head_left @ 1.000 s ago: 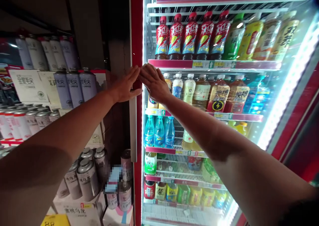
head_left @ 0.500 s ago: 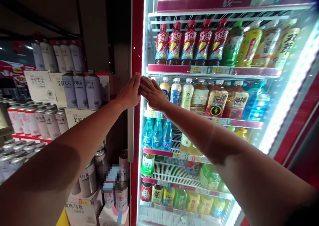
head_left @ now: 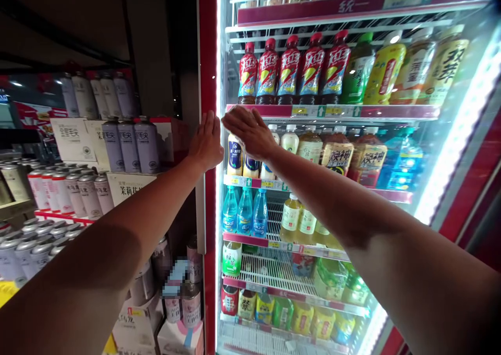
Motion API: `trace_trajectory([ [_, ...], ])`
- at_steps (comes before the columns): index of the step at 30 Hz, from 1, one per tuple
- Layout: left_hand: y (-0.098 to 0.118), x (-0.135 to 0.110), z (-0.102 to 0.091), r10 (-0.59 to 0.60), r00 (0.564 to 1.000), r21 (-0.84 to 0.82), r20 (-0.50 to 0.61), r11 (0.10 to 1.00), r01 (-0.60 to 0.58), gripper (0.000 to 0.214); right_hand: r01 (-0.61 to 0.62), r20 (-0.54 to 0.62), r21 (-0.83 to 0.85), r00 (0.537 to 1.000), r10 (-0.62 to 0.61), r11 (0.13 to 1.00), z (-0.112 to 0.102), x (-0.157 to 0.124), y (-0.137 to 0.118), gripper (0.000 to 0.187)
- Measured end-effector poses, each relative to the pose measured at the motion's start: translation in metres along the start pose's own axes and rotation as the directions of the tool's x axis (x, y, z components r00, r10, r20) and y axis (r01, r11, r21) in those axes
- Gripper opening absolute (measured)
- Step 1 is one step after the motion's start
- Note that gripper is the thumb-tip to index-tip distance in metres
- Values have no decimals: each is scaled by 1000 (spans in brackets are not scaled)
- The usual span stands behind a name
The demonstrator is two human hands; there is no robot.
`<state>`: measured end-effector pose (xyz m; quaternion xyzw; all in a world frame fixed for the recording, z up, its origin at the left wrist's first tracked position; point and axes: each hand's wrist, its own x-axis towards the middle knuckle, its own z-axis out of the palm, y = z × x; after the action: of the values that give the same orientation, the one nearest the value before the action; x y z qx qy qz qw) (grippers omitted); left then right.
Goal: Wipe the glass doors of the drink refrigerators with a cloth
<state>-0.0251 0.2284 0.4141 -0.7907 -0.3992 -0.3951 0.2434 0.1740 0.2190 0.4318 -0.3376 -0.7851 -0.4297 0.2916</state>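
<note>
Lilac cans [head_left: 128, 146] stand on a dim display well left of the cooler's red post [head_left: 208, 57], the upright nearest both hands. A person's left hand [head_left: 206, 143] is raised in front of the post, fingers extended, grasping nothing. Just right of the post, the right hand [head_left: 252, 133] slants inward with fingers straight, likewise free of any object; a narrow gap parts the fingertips. Whether either palm presses on a surface cannot be told from this angle. Farther right of the post, blue bottles [head_left: 245, 213] line a shelf below the right hand, and red-capped bottles [head_left: 290, 70] fill one above it. Good handling here would likely mean relaxed wrists, fingers flat and clear of the post's edge, and light, even pressure from both palms should they meet it, with no sudden push toward the shelves.
</note>
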Motion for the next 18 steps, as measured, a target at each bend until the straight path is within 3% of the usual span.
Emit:
trace_trajectory([
  [3, 1, 2, 7, 22, 1000, 13, 9, 1000, -22, 92, -59, -84, 24, 995, 61, 998, -2, -8, 9, 75],
  [9, 4, -3, 9, 19, 999, 41, 35, 999, -21, 87, 4, 51, 91, 999, -9, 996, -6, -30, 13, 70],
  [15, 9, -4, 6, 36, 992, 43, 123, 998, -42, 88, -119, -38, 122, 992, 124, 985, -22, -40, 26, 65],
  [18, 8, -4, 5, 19, 988, 17, 154, 1000, -22, 91, -109, -2, 129, 994, 110, 986, -21, -53, 21, 62],
])
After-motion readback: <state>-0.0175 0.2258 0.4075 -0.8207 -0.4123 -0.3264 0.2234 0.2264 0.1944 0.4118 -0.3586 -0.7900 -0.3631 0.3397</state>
